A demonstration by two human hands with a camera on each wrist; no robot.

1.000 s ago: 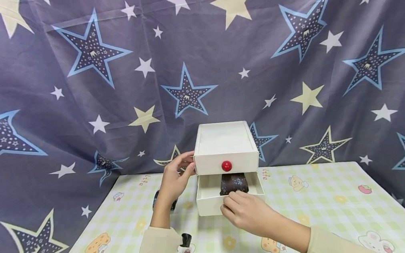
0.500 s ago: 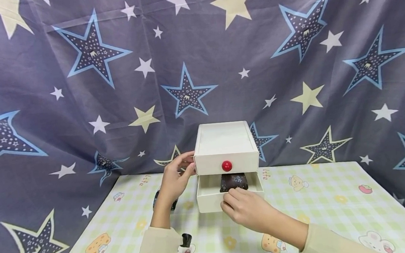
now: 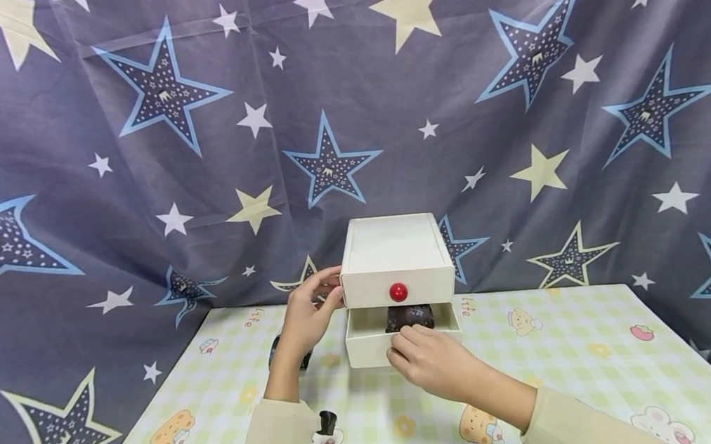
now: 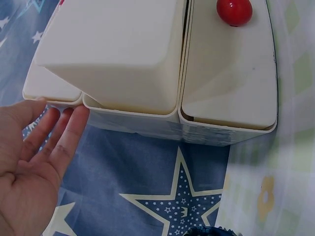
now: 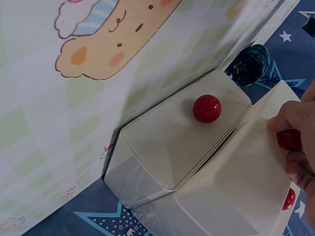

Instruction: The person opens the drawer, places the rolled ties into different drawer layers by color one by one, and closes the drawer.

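Pushed further in since a second ago, the lower drawer (image 3: 373,347) now juts only slightly under the right hand (image 3: 428,364), whose fingers grasp its red knob (image 5: 289,139). Left hand (image 3: 303,318) rests relaxed, fingers straight, against the white cabinet (image 3: 392,247). Beneath both hands: checked tablecloth (image 3: 597,370); beyond them, starry curtain (image 3: 134,164).

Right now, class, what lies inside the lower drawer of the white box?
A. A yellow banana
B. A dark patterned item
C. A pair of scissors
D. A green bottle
B: in the head view a dark patterned item shows in the partly open lower drawer, just behind the right hand at its front.
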